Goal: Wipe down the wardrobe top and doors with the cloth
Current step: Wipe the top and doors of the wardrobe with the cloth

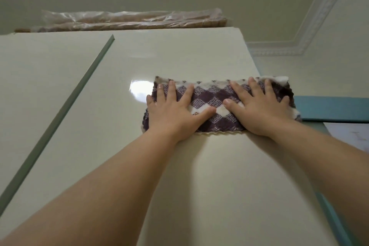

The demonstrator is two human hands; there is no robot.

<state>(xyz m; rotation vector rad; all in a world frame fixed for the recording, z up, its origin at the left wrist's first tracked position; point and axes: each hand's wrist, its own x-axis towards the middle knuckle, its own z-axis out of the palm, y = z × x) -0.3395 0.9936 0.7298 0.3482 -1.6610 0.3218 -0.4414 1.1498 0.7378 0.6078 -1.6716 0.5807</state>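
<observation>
— So which step is this, top or doors?

— Doors, I reckon. Checked cloth lies flat against the glossy cream door, near its right edge. Left hand and right hand are both spread flat, pressing it, gripping nothing. Next probably wants even pressure, sliding toward the green strip.

Left hand, right hand side by side on cloth (against wardrobe door); wrapped bundle, perhaps rolls, above, behind.
</observation>
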